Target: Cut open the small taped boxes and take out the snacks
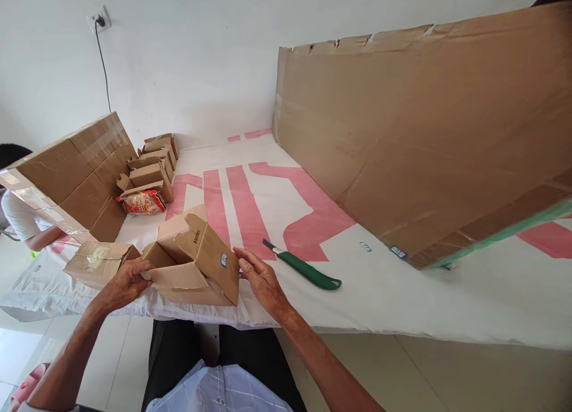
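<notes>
A small open cardboard box (192, 263) lies at the near edge of the table, its flaps raised. My left hand (123, 282) grips the box's left flap. My right hand (259, 276) rests flat against the box's right side, fingers together and pointing left. A green-handled knife (304, 268) lies on the white and pink table cover (402, 293), just right of my right hand and apart from it.
A flat taped box (98, 260) lies left of the open one. Several small open boxes (154, 161) and a red snack packet (143, 202) sit further back. A large taped carton (71, 176) stands left. A big cardboard sheet (424, 132) leans on the right. A person (20, 212) sits at far left.
</notes>
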The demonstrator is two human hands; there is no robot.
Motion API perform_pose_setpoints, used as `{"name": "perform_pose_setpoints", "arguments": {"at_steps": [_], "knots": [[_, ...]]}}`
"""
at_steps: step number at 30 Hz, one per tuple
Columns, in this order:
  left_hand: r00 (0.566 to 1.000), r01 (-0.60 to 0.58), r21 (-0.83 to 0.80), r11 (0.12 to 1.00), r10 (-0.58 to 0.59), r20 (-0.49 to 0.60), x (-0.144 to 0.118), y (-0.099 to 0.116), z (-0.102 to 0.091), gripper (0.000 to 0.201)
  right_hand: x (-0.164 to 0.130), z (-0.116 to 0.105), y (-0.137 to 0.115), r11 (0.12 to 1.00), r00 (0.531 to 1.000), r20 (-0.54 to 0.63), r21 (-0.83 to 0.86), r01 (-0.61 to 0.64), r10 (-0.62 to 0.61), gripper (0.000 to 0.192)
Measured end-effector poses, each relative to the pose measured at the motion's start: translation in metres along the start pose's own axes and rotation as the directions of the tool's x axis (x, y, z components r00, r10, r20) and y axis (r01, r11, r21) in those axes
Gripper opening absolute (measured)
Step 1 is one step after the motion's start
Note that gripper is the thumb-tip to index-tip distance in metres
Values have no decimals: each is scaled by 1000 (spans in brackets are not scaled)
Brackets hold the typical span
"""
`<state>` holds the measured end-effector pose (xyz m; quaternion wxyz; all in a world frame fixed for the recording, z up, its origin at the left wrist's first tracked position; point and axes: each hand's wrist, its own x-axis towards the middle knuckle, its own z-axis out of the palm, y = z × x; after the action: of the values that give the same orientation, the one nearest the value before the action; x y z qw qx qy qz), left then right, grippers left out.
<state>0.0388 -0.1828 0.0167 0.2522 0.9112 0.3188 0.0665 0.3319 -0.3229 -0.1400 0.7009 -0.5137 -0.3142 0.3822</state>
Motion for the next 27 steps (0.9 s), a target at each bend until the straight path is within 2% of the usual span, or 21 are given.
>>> {"name": "perform_pose_setpoints", "arguments": {"at_steps": [2, 4, 6, 8, 10, 12, 14, 17, 21, 24, 27], "knots": [[999, -13, 50, 999, 15, -34, 4, 10, -1, 23, 3, -2, 5, 999, 999, 4, 30, -36, 36, 67], [998, -44, 79, 996, 47, -40, 12, 26, -5, 41, 9, -6, 13, 992, 996, 15, 85, -91, 90, 63], [995, -102, 83, 991, 101, 9, 26, 45, -12, 56, 20, -10, 22, 968, 984, 33, 177, -177, 174, 60], [978, -185, 47, 982, 179, 110, 43, 67, -23, 60, 32, -15, 31, 916, 959, 74, 284, -283, 274, 56], [926, -269, -41, 962, 271, 262, 62, 87, -34, 70, 45, -20, 38, 856, 927, 135, 354, -376, 351, 48], [847, -315, -75, 946, 316, 427, 79, 105, -42, 90, 57, -23, 43, 823, 904, 183, 372, -428, 388, 41], [817, -329, -22, 944, 296, 495, 94, 120, -45, 97, 66, -25, 46, 817, 893, 200, 360, -450, 403, 33], [848, -306, 82, 949, 233, 476, 110, 134, -42, 80, 74, -26, 50, 823, 891, 201, 342, -454, 408, 21], [884, -232, 108, 967, 163, 438, 119, 141, -35, 49, 74, -31, 54, 840, 903, 198, 332, -428, 381, 17], [917, -180, 156, 971, 108, 384, 121, 141, -29, 48, 72, -36, 57, 851, 913, 183, 333, -407, 365, 16], [925, -181, 203, 962, 96, 369, 122, 141, -22, 53, 71, -37, 61, 869, 927, 163, 324, -373, 337, 18]]}}
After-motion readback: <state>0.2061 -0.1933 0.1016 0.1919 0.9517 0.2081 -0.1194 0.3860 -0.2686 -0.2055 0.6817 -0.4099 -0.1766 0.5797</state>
